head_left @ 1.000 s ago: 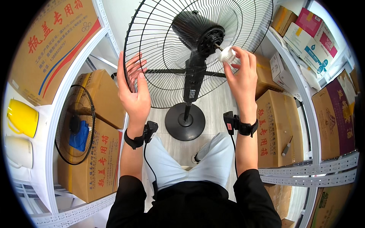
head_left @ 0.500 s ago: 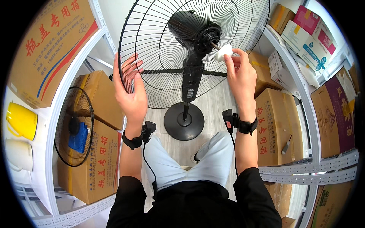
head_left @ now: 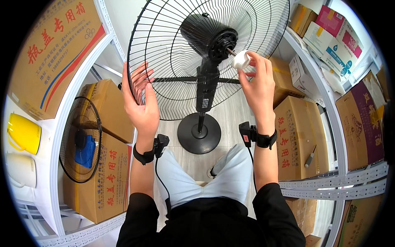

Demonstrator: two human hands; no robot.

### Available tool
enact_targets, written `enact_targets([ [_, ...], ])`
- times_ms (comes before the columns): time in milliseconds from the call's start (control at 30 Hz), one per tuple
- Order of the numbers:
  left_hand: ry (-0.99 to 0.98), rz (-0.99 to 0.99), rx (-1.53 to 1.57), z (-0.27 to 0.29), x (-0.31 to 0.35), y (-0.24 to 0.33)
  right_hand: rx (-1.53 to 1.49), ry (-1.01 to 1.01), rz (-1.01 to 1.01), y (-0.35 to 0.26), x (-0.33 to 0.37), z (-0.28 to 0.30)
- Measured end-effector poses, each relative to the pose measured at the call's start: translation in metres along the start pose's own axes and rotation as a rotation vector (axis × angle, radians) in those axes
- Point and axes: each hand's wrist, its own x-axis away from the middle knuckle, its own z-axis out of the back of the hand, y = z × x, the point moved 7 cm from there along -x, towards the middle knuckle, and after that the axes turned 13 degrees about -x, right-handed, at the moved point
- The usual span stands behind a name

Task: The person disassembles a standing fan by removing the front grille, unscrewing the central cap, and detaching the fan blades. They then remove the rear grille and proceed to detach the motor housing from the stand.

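Observation:
In front of me stands a black pedestal fan [head_left: 205, 78] with its round base [head_left: 199, 133] on the floor. Its wire rear guard [head_left: 168, 99] is in place and the motor shaft [head_left: 231, 52] sticks out bare, without a blade. My left hand [head_left: 141, 105] holds the guard's left rim, fingers behind the wires and thumb in front. Between the thumb and fingers of my right hand [head_left: 259, 82] is a white plastic nut [head_left: 240, 60], at the shaft's tip. Whether its thread has caught the shaft I cannot tell.
On the left, a front guard [head_left: 80, 140] with a blue pouch [head_left: 84, 151] leans against cartons [head_left: 108, 181]. Yellow [head_left: 24, 132] and white [head_left: 21, 169] jugs stand on the shelf. At right, a screwdriver [head_left: 310, 158] lies on a carton [head_left: 294, 136] beside metal racking [head_left: 329, 119].
The white nut has turned and tilted in my right hand, its hollow side now showing more, and the fingers have shifted on it. My left hand stays at the guard's rim.

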Motion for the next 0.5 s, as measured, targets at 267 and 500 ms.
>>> enact_targets([
  [267,-0.007,0.007,0.012,-0.001,0.001,-0.002,-0.047,0.083,-0.052,0.003,0.0,0.005],
  [500,0.01,0.008,-0.005,0.001,-0.001,-0.003,-0.035,-0.006,-0.339,0.021,-0.001,0.003],
])
